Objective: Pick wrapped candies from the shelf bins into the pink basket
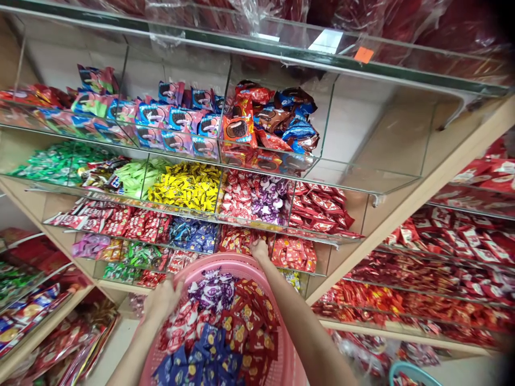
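A pink plastic basket [289, 321] holds wrapped sweets in separate heaps: purple-and-white ones [212, 289], red-and-white ones [187, 324], dark red packets [251, 327] and blue packets [201, 356]. My left hand [163, 300] grips the basket's left rim, its fingers over the edge. Beyond the far rim, my right hand [259, 250] reaches to a low shelf compartment of dark red packets [239, 239]. Its fingers look curled in; whatever they hold is too small and blurred to make out.
Glass-fronted shelves hold yellow sweets [187, 185], green sweets [60, 161] and wrapped biscuits [173, 120]. A slanting wooden upright [402, 209] separates them from more red-packet shelves [454, 236] at right. A light-blue basket [410, 370] stands low at right.
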`<state>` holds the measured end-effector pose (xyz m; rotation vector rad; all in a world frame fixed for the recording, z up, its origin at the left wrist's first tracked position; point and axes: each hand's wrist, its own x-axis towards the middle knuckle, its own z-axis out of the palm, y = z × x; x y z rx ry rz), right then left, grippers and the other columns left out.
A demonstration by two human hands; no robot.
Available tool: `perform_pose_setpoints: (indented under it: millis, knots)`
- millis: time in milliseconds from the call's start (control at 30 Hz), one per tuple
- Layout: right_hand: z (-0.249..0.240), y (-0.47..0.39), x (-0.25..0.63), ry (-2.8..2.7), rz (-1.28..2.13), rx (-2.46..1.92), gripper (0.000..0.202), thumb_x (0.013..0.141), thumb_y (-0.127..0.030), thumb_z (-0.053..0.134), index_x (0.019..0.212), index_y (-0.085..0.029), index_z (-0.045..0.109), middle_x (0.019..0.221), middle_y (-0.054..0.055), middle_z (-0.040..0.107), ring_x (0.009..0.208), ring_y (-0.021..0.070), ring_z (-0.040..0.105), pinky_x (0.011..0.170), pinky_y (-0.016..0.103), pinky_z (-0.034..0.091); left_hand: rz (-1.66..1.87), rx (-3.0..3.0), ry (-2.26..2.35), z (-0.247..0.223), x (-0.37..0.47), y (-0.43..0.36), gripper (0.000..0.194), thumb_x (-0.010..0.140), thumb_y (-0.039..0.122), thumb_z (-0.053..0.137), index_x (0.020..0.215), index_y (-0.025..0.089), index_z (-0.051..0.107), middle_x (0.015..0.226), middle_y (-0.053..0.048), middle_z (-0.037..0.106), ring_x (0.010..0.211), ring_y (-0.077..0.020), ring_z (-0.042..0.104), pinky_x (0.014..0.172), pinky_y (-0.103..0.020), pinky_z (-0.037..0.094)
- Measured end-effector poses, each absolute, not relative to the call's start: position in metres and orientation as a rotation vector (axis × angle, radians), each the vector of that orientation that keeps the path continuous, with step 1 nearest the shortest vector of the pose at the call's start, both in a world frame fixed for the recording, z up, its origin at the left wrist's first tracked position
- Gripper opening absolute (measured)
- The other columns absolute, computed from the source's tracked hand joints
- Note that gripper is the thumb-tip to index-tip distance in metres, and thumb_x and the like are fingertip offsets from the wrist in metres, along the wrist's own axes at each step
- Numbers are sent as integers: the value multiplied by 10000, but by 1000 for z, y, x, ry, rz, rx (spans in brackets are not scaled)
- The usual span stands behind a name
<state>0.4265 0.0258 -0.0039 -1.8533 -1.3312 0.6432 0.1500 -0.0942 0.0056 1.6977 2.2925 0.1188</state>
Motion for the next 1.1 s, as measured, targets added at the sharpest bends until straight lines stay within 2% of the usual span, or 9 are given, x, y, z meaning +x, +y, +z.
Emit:
perform_pose_setpoints:
  millis: [100,233,333,433,567,733,833,967,1100]
  knots:
    - [5,14,426,-1385,579,-1817,65,734,-147,486,683,-186,487,694,56,582,673,174,566,614,262,411,97,1675,2294,10,152,-95,623,831,513,187,1216,102,453,976,-217,652,923,-361,603,736,-419,433]
    - [19,-14,429,-1481,563,-1684,75,820,-229,410,784,-192,463,812,53,587,709,153,580,625,249,443,68,1668,2294,14,154,-96,625,827,522,190,1202,104,465,988,-215,650,923,-360,603,739,-416,436]
    - [25,-44,434,-1530,651,-1437,133,857,-302,376,814,-196,445,939,73,583,671,129,596,587,242,477,64,1660,2300,13,154,-95,632,824,535,179,1209,113,451,996,-211,649,930,-357,602,743,-416,439]
    - [28,-77,436,-1551,713,-1200,146,864,-328,396,821,-198,446,1063,101,558,775,148,617,637,268,508,56,1660,2305,10,153,-95,634,823,535,167,1206,116,449,975,-211,654,913,-359,609,732,-420,443]
    - [25,-118,437,-1785,546,-1155,99,882,-251,392,849,-208,475,1097,89,571,1008,167,565,804,312,493,63,1670,2316,7,152,-94,630,822,536,167,1187,120,467,945,-208,664,890,-356,618,708,-416,448]
    - [11,-149,442,-2356,206,-1057,174,891,-129,342,913,-188,505,1236,109,496,1143,178,482,896,321,467,71,1670,2322,10,154,-96,632,820,543,182,1194,124,471,935,-203,670,888,-348,621,705,-408,448]
    - [7,-157,443,-2453,146,-1111,179,896,-125,332,925,-177,500,1254,110,478,1105,177,512,882,309,479,61,1668,2317,11,154,-96,630,823,537,179,1193,122,473,955,-204,665,897,-350,618,714,-411,445]
    - [12,-159,433,-2494,129,-1218,158,895,-131,339,893,-176,490,1250,90,474,902,143,605,770,271,520,60,1694,2323,11,153,-96,619,822,528,195,1185,119,485,950,-207,666,892,-352,619,710,-409,444]
    - [20,-156,417,-2588,97,-1359,142,866,-105,380,919,-180,489,1106,61,538,704,118,616,618,239,515,56,1691,2317,12,153,-96,620,824,529,185,1188,121,478,948,-207,666,903,-352,616,712,-408,443]
